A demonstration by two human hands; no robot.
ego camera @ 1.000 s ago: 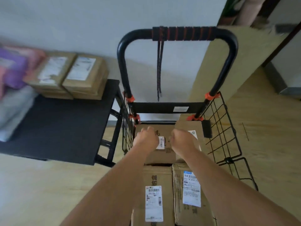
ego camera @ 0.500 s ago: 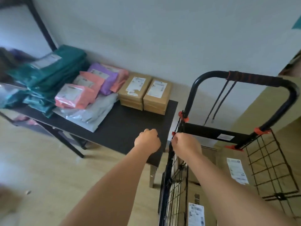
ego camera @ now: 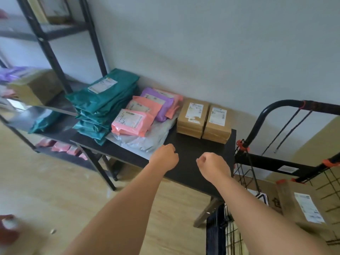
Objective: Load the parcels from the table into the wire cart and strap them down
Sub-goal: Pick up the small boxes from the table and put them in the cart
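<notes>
While our left hand [ego camera: 163,157] and right hand [ego camera: 211,165] hung curled, empty, mid-frame | boxes [ego camera: 193,116] sat on table [ego camera: 187,144] centre-right, near cart [ego camera: 266,163] | we judged best: open fingers, grip box sides, lift level into cart.

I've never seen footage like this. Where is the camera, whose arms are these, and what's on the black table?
No machine here: a person wears a camera on the head, so you look down along their own arms. The left hand and right hand hover over the black table, fingers curled, holding nothing. On it lie teal mailers, pink mailers, a purple mailer, a grey bag and two stacks of brown boxes. At right stands the wire cart, a labelled cardboard box already inside.
</notes>
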